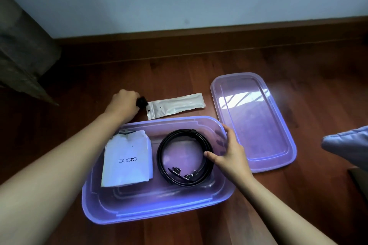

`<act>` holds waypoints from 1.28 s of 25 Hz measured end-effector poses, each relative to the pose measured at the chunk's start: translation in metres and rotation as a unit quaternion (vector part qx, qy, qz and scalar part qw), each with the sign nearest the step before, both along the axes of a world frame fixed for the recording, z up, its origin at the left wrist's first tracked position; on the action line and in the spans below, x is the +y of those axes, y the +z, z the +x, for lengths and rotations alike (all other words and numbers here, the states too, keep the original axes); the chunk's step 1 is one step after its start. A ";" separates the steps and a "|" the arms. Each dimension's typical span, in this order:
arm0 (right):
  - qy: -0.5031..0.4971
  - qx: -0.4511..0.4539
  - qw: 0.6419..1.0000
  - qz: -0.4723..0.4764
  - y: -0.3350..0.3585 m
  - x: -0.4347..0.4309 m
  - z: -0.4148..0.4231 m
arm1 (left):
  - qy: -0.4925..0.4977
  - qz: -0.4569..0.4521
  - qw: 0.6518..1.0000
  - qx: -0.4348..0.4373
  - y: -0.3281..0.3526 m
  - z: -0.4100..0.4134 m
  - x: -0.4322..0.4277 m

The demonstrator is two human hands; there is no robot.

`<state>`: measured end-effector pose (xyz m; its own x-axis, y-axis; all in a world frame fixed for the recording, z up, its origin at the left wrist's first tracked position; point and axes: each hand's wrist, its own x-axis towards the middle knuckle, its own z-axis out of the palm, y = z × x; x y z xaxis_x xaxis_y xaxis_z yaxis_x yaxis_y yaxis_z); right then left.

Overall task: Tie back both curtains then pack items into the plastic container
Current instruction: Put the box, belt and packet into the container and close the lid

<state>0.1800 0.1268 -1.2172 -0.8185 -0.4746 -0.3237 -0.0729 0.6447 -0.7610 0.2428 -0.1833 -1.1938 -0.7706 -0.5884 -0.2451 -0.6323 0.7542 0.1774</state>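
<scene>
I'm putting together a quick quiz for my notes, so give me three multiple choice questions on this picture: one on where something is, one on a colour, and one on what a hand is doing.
1. Where is the lid?
A. Shut on the container
B. Flat on the floor, right of the container
C. Leaning against the wall

2. What colour is the coiled belt?
A. Black
B. Red
C. White

3. What is the left hand doing?
A. Gripping a small black object on the floor
B. Lying flat inside the container
C. Holding the lid

Answers:
1 B: the lid lies flat on the floor beside the open container.
2 A: the belt's strap is black, with metal buckle parts.
3 A: its fingers curl round the black object, next to the clear bag.
</scene>
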 end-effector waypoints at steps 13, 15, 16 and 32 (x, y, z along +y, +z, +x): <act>0.005 0.009 1.000 0.001 0.003 0.000 0.000 | -0.366 0.045 0.929 -0.044 0.006 0.012 0.134; 0.004 0.010 1.000 0.001 0.004 0.000 -0.001 | -0.337 0.036 0.924 0.178 0.009 0.004 0.119; 0.004 0.009 1.000 0.001 0.003 0.000 -0.001 | -0.292 0.014 0.918 0.270 0.012 -0.003 0.108; 0.004 0.013 1.000 -0.004 0.002 0.001 -0.002 | -0.166 -0.007 0.985 -0.036 -0.012 -0.050 0.037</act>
